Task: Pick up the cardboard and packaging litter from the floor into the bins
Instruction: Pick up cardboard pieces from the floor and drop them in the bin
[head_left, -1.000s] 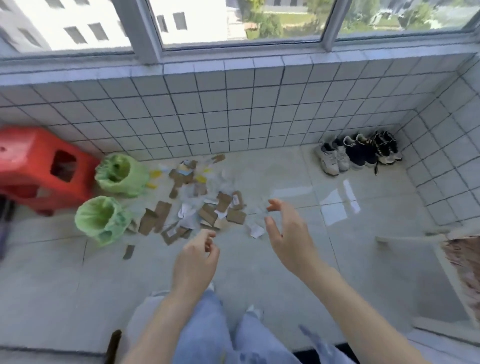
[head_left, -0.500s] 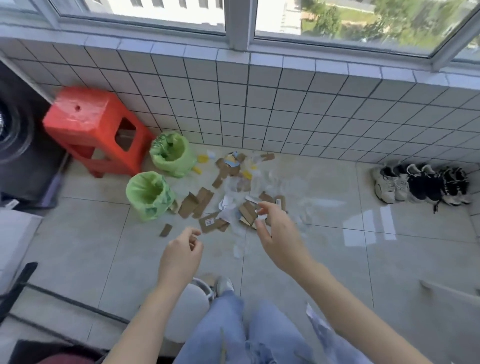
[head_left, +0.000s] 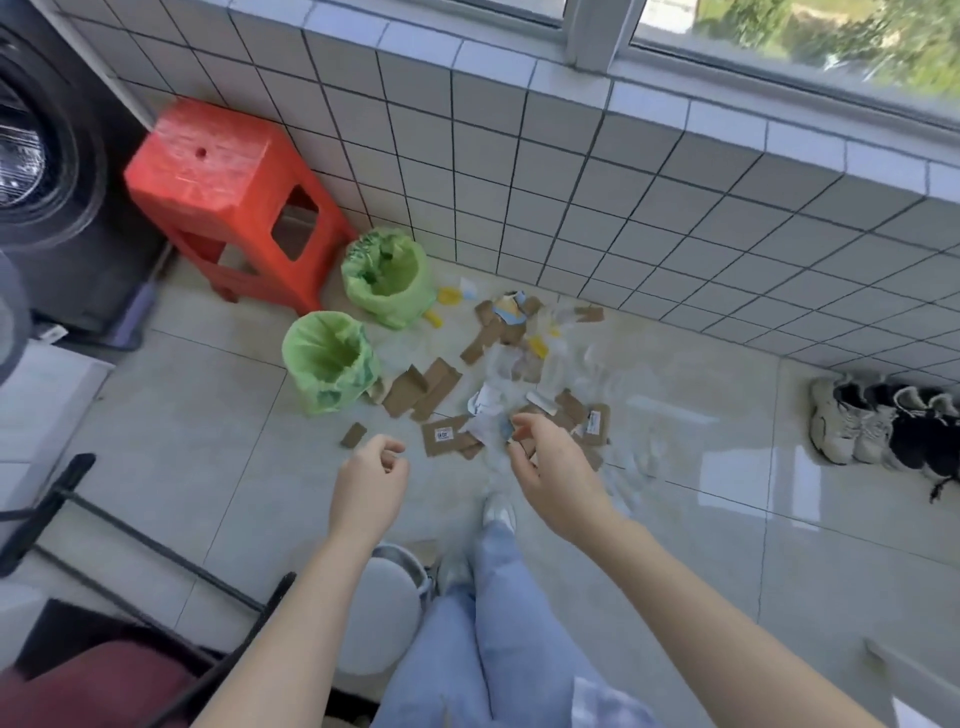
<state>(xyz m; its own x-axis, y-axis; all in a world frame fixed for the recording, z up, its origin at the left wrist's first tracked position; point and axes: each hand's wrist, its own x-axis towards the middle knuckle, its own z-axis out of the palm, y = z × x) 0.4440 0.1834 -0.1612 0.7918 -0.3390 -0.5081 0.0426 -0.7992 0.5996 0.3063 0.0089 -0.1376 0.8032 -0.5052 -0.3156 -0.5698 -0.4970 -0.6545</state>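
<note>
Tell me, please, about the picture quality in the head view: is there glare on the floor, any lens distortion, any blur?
Head view: daylight from the window leaves bright glare patches on the floor tiles; the wide lens bends the tiled wall; the clear packaging litter looks soft and hard to outline; the left hand and right hand are only slightly blurred.

I have one view only, from the wearer's head, tilted steeply down and forward over both forearms to the tiled floor (head_left: 675, 519), facing the tiled wall (head_left: 597, 197) under the window; litter sits near mid-frame
</note>
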